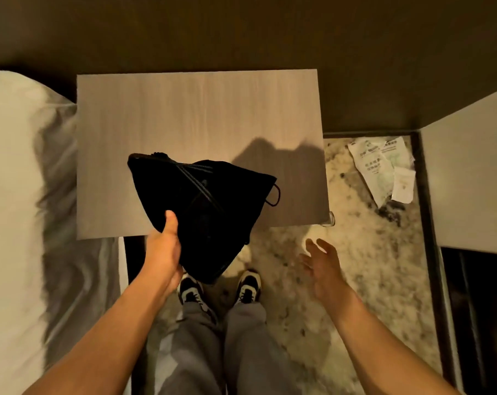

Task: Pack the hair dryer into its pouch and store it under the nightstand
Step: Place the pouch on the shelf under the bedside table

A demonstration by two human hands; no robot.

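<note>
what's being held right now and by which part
The left hand grips the black fabric drawstring pouch by its lower left edge. The right hand is open and empty.

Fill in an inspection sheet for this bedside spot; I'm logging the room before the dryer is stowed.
Surface: nightstand top bare, wood grain.
Job's things: black pouch held above the nightstand's front edge; hair dryer not visible.
Clutter: paper packets on the mottled floor.
Grippers: left hand grips the pouch; right hand open, empty.
Cables: only the pouch's drawstring loop.
Surroundings: bed at left, cabinet at right.
</note>
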